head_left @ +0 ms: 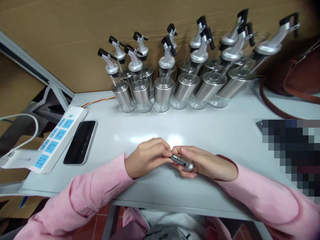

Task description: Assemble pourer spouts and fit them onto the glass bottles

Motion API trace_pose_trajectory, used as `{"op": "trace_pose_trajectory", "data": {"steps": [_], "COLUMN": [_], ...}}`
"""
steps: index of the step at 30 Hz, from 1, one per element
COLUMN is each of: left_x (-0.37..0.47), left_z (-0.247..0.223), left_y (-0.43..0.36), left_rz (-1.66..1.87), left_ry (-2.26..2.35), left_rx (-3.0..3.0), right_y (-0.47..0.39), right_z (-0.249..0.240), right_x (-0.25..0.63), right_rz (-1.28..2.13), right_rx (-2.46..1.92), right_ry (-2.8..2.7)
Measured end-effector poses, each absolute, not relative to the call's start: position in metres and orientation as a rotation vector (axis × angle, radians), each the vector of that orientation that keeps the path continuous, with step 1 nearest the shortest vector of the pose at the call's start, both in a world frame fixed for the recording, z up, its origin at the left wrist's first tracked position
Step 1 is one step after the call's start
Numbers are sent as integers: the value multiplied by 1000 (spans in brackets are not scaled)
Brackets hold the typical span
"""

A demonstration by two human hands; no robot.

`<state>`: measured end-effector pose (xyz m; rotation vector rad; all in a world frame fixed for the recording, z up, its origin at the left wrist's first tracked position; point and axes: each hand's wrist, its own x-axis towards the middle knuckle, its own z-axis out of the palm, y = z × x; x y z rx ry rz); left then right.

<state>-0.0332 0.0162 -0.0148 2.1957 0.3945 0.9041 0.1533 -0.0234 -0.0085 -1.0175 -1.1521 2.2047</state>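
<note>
Low over the front of the table, both hands meet on a small silver-and-black pourer spout [188, 165], which looks like the tops on the bottles. My left hand [151, 156] pinches the end of its dark, flat lever between thumb and fingertips. Around the rounded silver part curl the fingers of my right hand [200, 160], palm turned inward. The spout's lower part is hidden by the right hand. Beyond the hands stand glass bottles with brushed-metal sleeves, among them a front one [163, 91], each topped by a silver spout with a black lever.
A phone [80, 142] lies at the left beside a white power strip [56, 140] with blue sockets. Several bottles line the cardboard [82, 43] at the back. On the right are a brown bag [292, 75] with its strap and a blurred-out patch [292, 146].
</note>
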Motion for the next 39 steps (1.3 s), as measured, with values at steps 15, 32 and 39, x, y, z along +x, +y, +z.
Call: {"op": "trace_pose_trajectory", "data": {"steps": [15,32,39], "left_x": [-31,-31,-31], "left_z": [-15,-17,-18], "left_y": [15,17,15], "left_rz": [881,825,810], "left_ry": [390,440,427], "left_rx": [2198,2266,2238], "right_y": [-22,-21,-23], "right_z": [-5,-5,-8], "right_x": [153,152,152], "right_rz": [2322,2376,2382], "right_rx": [-1050,-1121,-1085], "right_ry": [-970,-851,-882]}}
